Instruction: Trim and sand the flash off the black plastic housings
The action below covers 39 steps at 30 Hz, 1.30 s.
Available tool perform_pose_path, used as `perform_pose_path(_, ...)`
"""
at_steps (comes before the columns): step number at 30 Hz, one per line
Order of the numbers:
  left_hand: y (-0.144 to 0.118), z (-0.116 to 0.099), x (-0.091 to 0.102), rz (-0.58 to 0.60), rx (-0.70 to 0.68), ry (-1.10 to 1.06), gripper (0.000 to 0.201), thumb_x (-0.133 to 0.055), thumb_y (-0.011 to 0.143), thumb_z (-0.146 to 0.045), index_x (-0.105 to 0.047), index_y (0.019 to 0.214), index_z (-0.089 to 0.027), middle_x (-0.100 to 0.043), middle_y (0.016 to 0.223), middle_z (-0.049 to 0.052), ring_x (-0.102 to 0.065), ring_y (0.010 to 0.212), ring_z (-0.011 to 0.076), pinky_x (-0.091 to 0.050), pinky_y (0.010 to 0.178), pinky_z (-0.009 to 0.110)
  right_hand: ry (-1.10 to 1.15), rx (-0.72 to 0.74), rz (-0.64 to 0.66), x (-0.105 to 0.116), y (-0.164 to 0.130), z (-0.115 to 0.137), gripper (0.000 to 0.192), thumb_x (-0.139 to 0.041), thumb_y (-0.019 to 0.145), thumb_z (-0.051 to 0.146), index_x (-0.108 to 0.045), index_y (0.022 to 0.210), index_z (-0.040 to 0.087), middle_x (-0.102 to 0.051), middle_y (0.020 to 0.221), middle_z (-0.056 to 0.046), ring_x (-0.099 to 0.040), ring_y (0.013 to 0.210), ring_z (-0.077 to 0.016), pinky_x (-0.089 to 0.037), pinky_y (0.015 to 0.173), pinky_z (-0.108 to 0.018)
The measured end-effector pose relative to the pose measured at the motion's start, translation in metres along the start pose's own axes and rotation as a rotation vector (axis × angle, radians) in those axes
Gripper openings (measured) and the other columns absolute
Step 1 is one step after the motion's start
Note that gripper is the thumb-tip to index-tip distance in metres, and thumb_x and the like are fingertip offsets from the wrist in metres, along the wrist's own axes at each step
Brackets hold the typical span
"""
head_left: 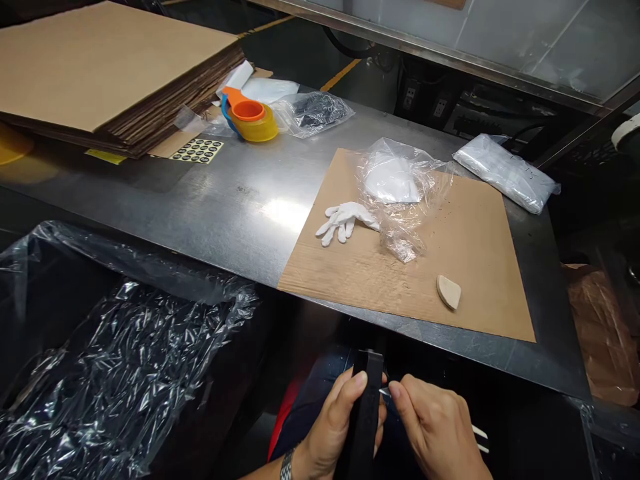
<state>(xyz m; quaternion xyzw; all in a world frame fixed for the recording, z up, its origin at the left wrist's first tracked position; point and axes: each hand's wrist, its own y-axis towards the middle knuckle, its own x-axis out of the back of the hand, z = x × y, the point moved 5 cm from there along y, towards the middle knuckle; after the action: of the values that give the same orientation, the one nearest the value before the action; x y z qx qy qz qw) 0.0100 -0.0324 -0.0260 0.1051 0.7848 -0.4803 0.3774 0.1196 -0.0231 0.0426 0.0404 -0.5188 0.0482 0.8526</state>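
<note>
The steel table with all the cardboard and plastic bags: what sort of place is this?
Probably a packing station in a workshop or small factory. A tall stack of flat brown cardboard sheets sits on the grey steel table, beside an orange-and-yellow tape dispenser and clear plastic bags of goods.

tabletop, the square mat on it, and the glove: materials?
Tabletop: looks like brushed sheet metal, likely stainless; grey, with glare and fine scuffs.
Square mat: corrugated cardboard, matte brown, with flute ribs showing through.
Glove: white knit fabric, probably cotton; soft and limp.
</note>
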Motion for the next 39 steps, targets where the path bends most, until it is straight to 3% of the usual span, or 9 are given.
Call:
perform_pose_path(4, -0.001, -0.002, -0.004, 0.038, 0.01, -0.003, 0.047, -0.058, 0.069, -0.059, -0.054, 0.089, -0.017, -0.049, 0.047, -0.005, -0.038, 0.032, 0.0057, -0.028, 0.034, 0.017, 0.119, -0.047, 0.062, -0.004, -0.001, -0.005, 0.04, -0.032, 0.094, 0.032, -0.038, 0.057, 0.019, -0.041, 0.047, 0.005, -0.038, 0.039, -0.0056, -0.023, 0.042, -0.019)
perform_pose_path(9, -0.004, -0.006, -0.014, 0.137, 0.017, -0.034, 0.043, -0.056, 0.071, -0.058, -0.056, 0.084, -0.017, -0.05, 0.046, -0.005, -0.038, 0.03, 0.0049, -0.025, 0.032, 0.016, 0.433, -0.217, 0.179, -0.007, -0.001, -0.014, 0.04, -0.027, 0.094, 0.039, -0.041, 0.062, 0.02, -0.042, 0.053, 0.004, -0.039, 0.046, -0.0078, -0.027, 0.045, -0.02)
perform_pose_path(15, -0.001, 0.001, -0.008, 0.09, 0.03, -0.025, 0.048, -0.059, 0.067, -0.061, -0.055, 0.085, -0.017, -0.048, 0.043, -0.005, -0.037, 0.03, 0.0051, -0.028, 0.031, 0.015, 0.663, -0.306, 0.303, -0.012, 0.009, -0.006, 0.03, -0.053, 0.081, 0.046, -0.046, 0.069, 0.019, -0.045, 0.059, 0.005, -0.041, 0.052, -0.0081, -0.032, 0.049, -0.019)
perform_pose_path(19, -0.002, 0.002, -0.007, 0.137, -0.022, 0.022, 0.041, -0.056, 0.072, -0.057, -0.054, 0.083, -0.017, -0.05, 0.044, -0.004, -0.037, 0.028, 0.0054, -0.029, 0.029, 0.015, 0.644, -0.373, 0.205, -0.012, 0.023, -0.014, 0.033, -0.049, 0.083, 0.043, -0.041, 0.062, 0.019, -0.041, 0.055, 0.005, -0.039, 0.052, -0.0077, -0.031, 0.049, -0.019)
perform_pose_path(24, -0.001, 0.006, -0.011, 0.309, 0.08, -0.056, 0.043, -0.045, 0.079, -0.057, -0.058, 0.088, -0.017, -0.049, 0.046, -0.005, -0.038, 0.028, 0.0048, -0.027, 0.031, 0.015, 0.607, -0.409, 0.014, -0.011, 0.034, -0.032, 0.035, -0.044, 0.086, 0.043, -0.036, 0.061, 0.02, -0.036, 0.053, 0.006, -0.035, 0.05, -0.0074, -0.031, 0.048, -0.02)
perform_pose_path(30, 0.002, 0.003, -0.015, 0.472, 0.163, -0.183, 0.044, -0.037, 0.083, -0.057, -0.06, 0.092, -0.02, -0.046, 0.046, -0.006, -0.031, 0.028, 0.0047, -0.023, 0.033, 0.018, 0.762, -0.363, 0.079, -0.008, 0.033, -0.021, 0.029, -0.047, 0.087, 0.04, -0.045, 0.067, 0.019, -0.048, 0.053, 0.004, -0.045, 0.051, -0.0086, -0.037, 0.051, -0.021)
perform_pose_path(35, -0.001, 0.007, -0.019, 0.54, 0.348, -0.162, 0.066, -0.028, 0.077, -0.07, -0.053, 0.05, -0.015, -0.034, 0.032, -0.005, -0.026, 0.025, 0.0051, -0.012, 0.033, 0.022, 0.839, -0.318, 0.166, -0.007, 0.028, -0.01, 0.021, -0.05, 0.086, 0.035, -0.056, 0.096, 0.018, -0.054, 0.059, 0.003, -0.052, 0.057, -0.0108, -0.041, 0.056, -0.022)
perform_pose_path(39, 0.0, 0.011, -0.017, 0.504, 0.387, -0.136, 0.07, -0.025, 0.072, -0.075, -0.05, 0.044, -0.016, -0.03, 0.029, -0.006, -0.022, 0.023, 0.0057, -0.008, 0.033, 0.026, 0.793, -0.295, 0.234, -0.007, 0.026, -0.006, 0.019, -0.055, 0.082, 0.029, -0.057, 0.099, 0.02, -0.052, 0.062, 0.004, -0.047, 0.057, -0.0089, -0.038, 0.054, -0.02)
